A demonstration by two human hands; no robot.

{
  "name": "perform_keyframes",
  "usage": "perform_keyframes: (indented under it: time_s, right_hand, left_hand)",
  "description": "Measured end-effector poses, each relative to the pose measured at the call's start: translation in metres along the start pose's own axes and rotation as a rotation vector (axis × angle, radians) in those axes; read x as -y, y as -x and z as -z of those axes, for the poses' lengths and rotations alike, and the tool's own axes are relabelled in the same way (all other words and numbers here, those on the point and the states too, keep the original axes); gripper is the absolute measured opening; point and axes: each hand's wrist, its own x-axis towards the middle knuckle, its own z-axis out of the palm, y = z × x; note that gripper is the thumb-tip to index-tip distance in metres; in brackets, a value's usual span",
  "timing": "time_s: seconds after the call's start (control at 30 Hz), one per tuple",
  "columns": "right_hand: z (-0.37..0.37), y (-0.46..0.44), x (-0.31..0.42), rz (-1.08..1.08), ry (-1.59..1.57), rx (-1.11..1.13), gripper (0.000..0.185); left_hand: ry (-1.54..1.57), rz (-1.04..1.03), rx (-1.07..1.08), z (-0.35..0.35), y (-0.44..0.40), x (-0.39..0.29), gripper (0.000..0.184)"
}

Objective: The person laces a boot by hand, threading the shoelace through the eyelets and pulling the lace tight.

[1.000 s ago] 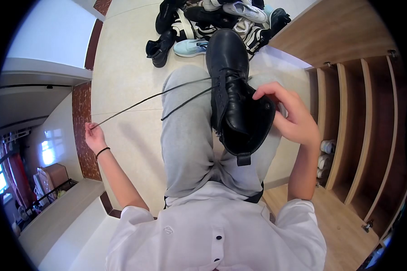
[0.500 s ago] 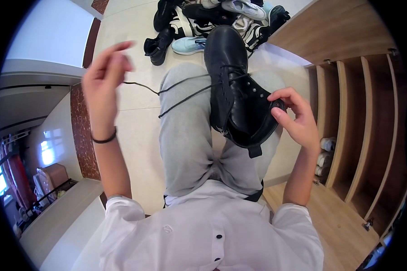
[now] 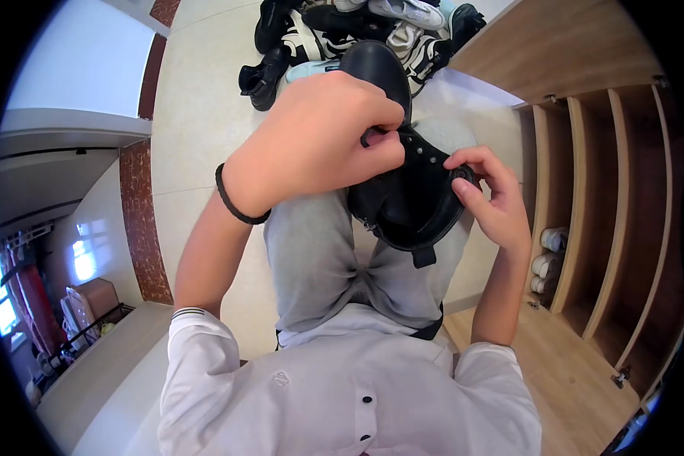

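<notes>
Bright indoor light, glare at left, fisheye-curved edges, black corners

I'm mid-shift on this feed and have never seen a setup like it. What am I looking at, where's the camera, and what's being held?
No machine here: these are a person's bare hands, seen by one camera worn on the head, looking forward and down. A black boot lies over the lap, on grey trousers, toe pointing away. The right hand pinches its open top edge. The left hand is curled over the lacing; whether it grips a lace is hidden. Beyond, a pile of shoes lies on the floor. At right, a wooden cabinet holds some white shoes.
</notes>
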Motion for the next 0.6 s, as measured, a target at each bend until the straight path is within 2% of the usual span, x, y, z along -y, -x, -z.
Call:
perform_keyframes:
  time_s: [0.1, 0.23, 0.43, 0.53, 0.6]
  right_hand:
    - [0.001, -0.001, 0.0, -0.008, 0.001, 0.014, 0.02]
    - [0.0, -0.001, 0.0, 0.013, 0.01, 0.014, 0.021]
    - [0.001, -0.001, 0.0, 0.021, 0.007, 0.019, 0.021]
    - [0.001, -0.001, 0.0, 0.021, -0.001, 0.023, 0.021]
    - [0.0, -0.002, 0.0, 0.027, -0.005, 0.023, 0.021]
  left_hand:
    - [-0.008, 0.042, 0.111, -0.001, -0.003, 0.0, 0.011]
    - [0.016, 0.074, 0.158, -0.008, -0.005, 0.0, 0.012]
    - [0.095, 0.027, 0.045, -0.02, 0.0, 0.005, 0.014]
    - [0.075, 0.115, 0.063, -0.018, 0.001, 0.003, 0.015]
    - [0.098, 0.059, 0.023, -0.022, 0.002, 0.005, 0.016]
